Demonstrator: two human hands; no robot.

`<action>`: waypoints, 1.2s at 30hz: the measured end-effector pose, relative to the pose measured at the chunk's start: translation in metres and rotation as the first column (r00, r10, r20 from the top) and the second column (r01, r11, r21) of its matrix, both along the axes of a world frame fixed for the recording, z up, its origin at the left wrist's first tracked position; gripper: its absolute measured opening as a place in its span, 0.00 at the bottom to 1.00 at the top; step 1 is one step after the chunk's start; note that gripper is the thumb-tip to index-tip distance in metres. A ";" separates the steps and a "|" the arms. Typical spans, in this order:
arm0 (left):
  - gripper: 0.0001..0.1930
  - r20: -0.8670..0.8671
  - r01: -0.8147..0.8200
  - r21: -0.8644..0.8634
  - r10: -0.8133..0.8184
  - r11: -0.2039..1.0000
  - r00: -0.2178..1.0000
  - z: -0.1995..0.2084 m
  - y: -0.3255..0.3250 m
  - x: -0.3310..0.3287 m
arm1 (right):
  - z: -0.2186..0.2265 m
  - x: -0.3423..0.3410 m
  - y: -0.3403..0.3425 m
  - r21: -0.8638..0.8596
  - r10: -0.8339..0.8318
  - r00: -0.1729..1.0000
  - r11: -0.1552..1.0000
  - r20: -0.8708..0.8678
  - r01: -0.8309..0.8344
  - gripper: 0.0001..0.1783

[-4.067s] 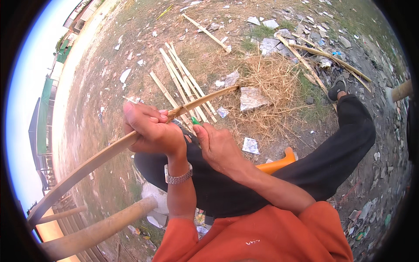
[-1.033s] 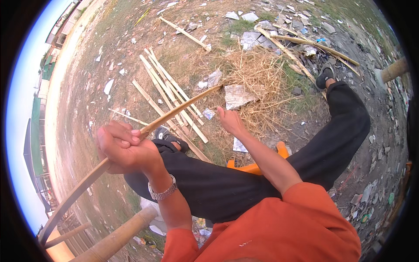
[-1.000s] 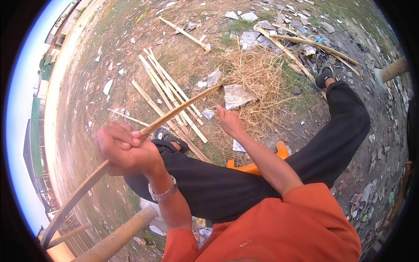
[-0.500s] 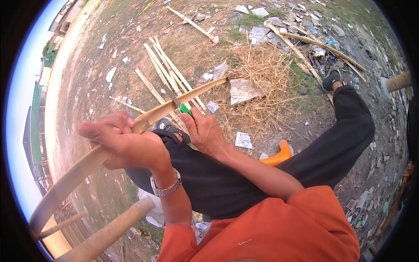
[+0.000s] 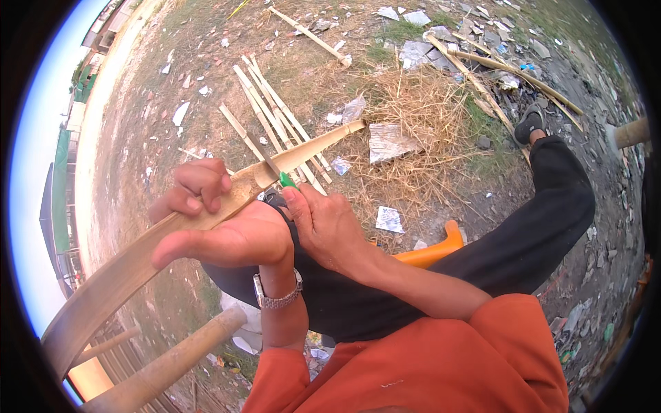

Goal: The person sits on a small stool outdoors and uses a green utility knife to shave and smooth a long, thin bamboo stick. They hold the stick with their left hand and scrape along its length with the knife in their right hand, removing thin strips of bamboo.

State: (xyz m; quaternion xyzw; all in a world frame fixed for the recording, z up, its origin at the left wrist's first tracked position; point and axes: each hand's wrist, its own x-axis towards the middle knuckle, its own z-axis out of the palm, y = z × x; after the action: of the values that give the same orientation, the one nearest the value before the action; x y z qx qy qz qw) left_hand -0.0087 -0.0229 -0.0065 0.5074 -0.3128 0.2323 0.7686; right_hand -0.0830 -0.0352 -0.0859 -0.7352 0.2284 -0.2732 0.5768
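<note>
Two hands (image 5: pixel 327 230), left palm (image 5: pixel 241 237) upturned

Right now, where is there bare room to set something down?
Mostly bare dirt lies between the straw heap and right trouser leg; a lightly littered patch lies left of the loose bamboo strips. Crowded: rubble, upper right, and around the knife in the right hand.

Matt bamboo strip (image 5: pixel 242 193), green plastic knife handle (image 5: pixel 286 181), shiny metal watch (image 5: pixel 281 300), matt cloth trousers (image 5: pixel 337 306)

Open room over the straw (image 5: pixel 441 124), bamboo strip (image 5: pixel 241 191) barring the left, trousered leg (image 5: pixel 530 248) blocking the right
</note>
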 end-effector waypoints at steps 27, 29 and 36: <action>0.27 0.014 -0.074 0.049 0.074 0.996 0.997 0.005 0.001 0.008 | -0.007 -0.001 -0.010 -0.025 0.039 0.993 0.999 -0.109 -0.042 0.25; 0.27 0.045 -0.054 0.054 0.052 0.997 0.998 0.003 0.001 0.007 | -0.015 0.000 -0.007 -0.014 0.027 0.991 0.999 -0.130 -0.029 0.26; 0.27 0.001 -0.107 0.026 0.107 0.994 0.994 0.009 0.000 0.007 | -0.029 0.004 -0.007 -0.029 0.004 0.987 1.000 -0.161 -0.009 0.28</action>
State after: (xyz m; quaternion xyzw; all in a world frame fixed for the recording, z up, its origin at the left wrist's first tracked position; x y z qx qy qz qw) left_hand -0.0019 -0.0226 0.0028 0.5335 -0.2880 0.2687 0.7485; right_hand -0.0792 -0.0424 -0.1151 -0.7639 0.2677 -0.2145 0.5466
